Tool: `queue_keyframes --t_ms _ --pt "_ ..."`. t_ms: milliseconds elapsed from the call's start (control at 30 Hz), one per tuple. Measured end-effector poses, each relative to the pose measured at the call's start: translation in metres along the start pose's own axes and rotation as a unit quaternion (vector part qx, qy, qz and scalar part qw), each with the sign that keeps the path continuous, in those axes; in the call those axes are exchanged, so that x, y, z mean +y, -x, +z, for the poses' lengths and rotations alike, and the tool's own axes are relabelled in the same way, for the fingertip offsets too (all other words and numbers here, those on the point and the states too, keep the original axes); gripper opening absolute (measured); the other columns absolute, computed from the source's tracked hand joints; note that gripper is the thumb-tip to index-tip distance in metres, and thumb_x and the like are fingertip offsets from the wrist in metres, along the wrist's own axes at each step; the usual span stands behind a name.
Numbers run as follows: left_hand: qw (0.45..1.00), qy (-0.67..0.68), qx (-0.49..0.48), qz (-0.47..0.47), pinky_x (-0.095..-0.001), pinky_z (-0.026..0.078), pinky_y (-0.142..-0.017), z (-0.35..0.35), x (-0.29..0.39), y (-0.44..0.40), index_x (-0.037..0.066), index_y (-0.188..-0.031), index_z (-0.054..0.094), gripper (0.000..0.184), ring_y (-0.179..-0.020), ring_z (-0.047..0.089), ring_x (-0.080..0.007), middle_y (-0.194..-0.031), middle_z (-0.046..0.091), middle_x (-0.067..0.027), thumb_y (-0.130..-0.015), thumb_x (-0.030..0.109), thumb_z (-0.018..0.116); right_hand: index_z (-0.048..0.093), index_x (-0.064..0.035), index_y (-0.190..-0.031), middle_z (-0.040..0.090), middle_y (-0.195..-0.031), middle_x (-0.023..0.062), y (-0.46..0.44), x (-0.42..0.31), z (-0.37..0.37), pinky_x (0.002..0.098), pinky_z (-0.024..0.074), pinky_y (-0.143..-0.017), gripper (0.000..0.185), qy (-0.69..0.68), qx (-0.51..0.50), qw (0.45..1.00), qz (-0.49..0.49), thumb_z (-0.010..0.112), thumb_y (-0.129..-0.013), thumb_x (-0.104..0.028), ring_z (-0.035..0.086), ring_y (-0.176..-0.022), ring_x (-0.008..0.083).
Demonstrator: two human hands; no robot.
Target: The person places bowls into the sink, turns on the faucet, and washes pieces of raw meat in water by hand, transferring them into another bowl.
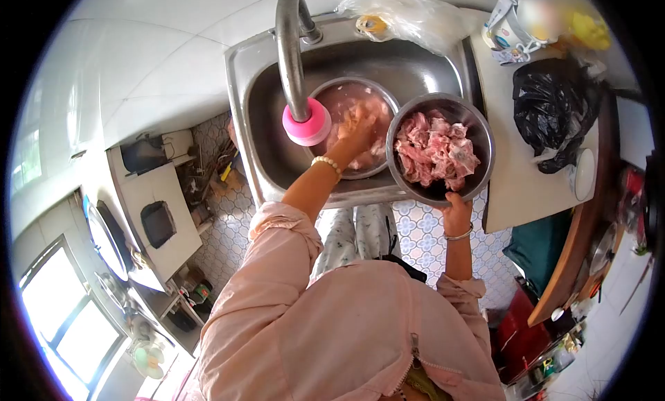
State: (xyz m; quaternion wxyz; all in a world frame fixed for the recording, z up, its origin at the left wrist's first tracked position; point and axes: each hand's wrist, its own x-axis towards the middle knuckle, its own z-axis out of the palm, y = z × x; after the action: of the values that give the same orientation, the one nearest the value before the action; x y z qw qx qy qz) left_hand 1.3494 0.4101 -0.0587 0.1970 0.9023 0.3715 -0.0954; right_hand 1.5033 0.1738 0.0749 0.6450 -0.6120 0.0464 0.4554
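My left hand point(358, 127) reaches into a metal bowl point(319, 94) of cloudy pinkish water with meat in it, which stands in the sink. Its fingers are partly under the water and blurred, so what they hold is hidden. Beside it, my right hand point(457, 214) grips the near rim of a second metal bowl point(487, 148), tilted slightly over the sink's right front edge. Pieces of raw meat point(436, 150) fill this bowl.
The faucet point(291, 54) with a pink nozzle point(307, 122) hangs over the sink point(267, 151). Behind lies a clear plastic bag point(415, 20). On the right counter point(502, 200) are a black bag point(554, 110), a white bowl point(583, 173) and a patterned container point(509, 30).
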Motion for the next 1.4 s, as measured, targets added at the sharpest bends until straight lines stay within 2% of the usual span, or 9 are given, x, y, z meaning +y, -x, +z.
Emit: queue_keyframes --t_ms 67,367,567,733,967,1067,1133,1300,1400 --pt "0.999 -0.027 0.022 0.024 -0.0489 0.04 -0.09 0.005 -0.004 -0.004 0.018 -0.123 0.042 0.053 -0.119 0.034 -0.041 -0.132 0.028 -0.0169 -0.074 0.027 0.061 0.04 -0.0058 -0.116 0.049 -0.097 0.0073 -0.006 0.009 -0.01 0.0373 0.0554 -0.058 0.045 0.022 -0.025 0.999 -0.015 0.047 -0.072 0.002 0.055 -0.076 0.0173" --pt "0.995 0.034 -0.097 -0.009 -0.0412 0.046 -0.084 -0.043 0.005 0.009 0.022 -0.113 0.053 0.034 -0.114 0.044 -0.0336 -0.128 0.034 -0.0146 -0.08 0.032 0.054 0.042 -0.0045 -0.108 0.05 -0.094 0.0062 -0.008 0.019 -0.023 0.0361 0.0541 -0.057 0.036 0.093 -0.052 0.991 -0.086 0.051 -0.074 0.001 0.056 -0.073 0.0176" --pt "0.998 0.037 0.006 0.051 -0.0393 0.051 -0.073 -0.026 -0.005 0.02 0.022 -0.103 0.058 0.025 -0.098 0.056 -0.0313 -0.119 0.046 -0.0153 -0.08 0.029 0.053 0.043 -0.0054 -0.107 0.05 -0.092 0.0053 -0.003 0.006 -0.009 0.0327 0.051 -0.055 0.036 0.03 -0.026 0.999 -0.034 0.051 -0.073 0.001 0.054 -0.072 0.0163" --pt "0.983 0.009 -0.183 0.022 -0.039 0.05 -0.076 -0.056 0.012 0.011 0.016 -0.094 0.063 0.026 -0.094 0.058 -0.0283 -0.1 0.059 -0.0095 -0.068 0.023 0.063 0.044 -0.0045 -0.109 0.05 -0.096 0.0071 -0.004 0.007 -0.012 0.0354 0.0549 -0.057 0.036 0.044 -0.041 0.997 -0.048 0.049 -0.074 0.001 0.057 -0.075 0.0194" --pt "0.993 0.043 -0.106 0.008 -0.0351 0.05 -0.076 -0.02 -0.005 0.0 0.016 -0.099 0.063 0.038 -0.094 0.06 -0.0257 -0.103 0.061 -0.0102 -0.062 0.021 0.069 0.042 -0.0057 -0.116 0.051 -0.1 0.0081 0.003 -0.006 0.004 0.0384 0.0564 -0.058 0.044 -0.001 -0.018 1.0 0.007 0.048 -0.073 0.002 0.06 -0.079 0.0219" --pt "0.988 0.101 0.009 0.12 -0.0319 0.05 -0.076 -0.015 -0.024 0.005 0.015 -0.101 0.062 0.043 -0.09 0.062 -0.0215 -0.101 0.062 -0.0106 -0.059 0.018 0.072 0.043 -0.006 -0.114 0.052 -0.098 0.0081 0.003 -0.008 0.005 0.0374 0.0557 -0.055 0.043 -0.006 -0.023 1.0 0.009 0.048 -0.073 0.002 0.06 -0.075 0.0213" --pt "0.933 0.36 -0.015 0.02 -0.0334 0.05 -0.073 -0.023 -0.026 0.009 0.01 -0.102 0.059 0.046 -0.089 0.06 -0.021 -0.097 0.062 -0.0103 -0.059 0.019 0.073 0.043 -0.0051 -0.113 0.052 -0.096 0.0083 0.001 -0.005 0.003 0.0367 0.0549 -0.052 0.041 -0.012 -0.03 0.999 0.004 0.048 -0.073 0.002 0.06 -0.072 0.0212" --pt "0.822 0.562 -0.059 -0.077 -0.0263 0.05 -0.072 -0.05 -0.036 0.022 0.001 -0.106 0.056 0.041 -0.082 0.06 -0.0125 -0.094 0.062 -0.0061 -0.068 0.006 0.069 0.043 -0.0026 -0.109 0.053 -0.089 0.0087 0.0 -0.006 0.005 0.0341 0.0524 -0.045 0.037 -0.015 -0.037 0.999 -0.011 0.047 -0.073 0.002 0.059 -0.064 0.021" --pt "0.631 0.767 -0.07 -0.094 -0.0282 0.05 -0.072 -0.083 -0.031 0.044 0.002 -0.11 0.052 0.044 -0.082 0.059 -0.0142 -0.096 0.062 -0.0071 -0.07 0.008 0.07 0.042 -0.0006 -0.109 0.053 -0.088 0.0095 0.004 -0.012 0.009 0.0338 0.0522 -0.044 0.037 -0.004 -0.041 0.999 -0.008 0.047 -0.073 0.001 0.059 -0.062 0.0215"
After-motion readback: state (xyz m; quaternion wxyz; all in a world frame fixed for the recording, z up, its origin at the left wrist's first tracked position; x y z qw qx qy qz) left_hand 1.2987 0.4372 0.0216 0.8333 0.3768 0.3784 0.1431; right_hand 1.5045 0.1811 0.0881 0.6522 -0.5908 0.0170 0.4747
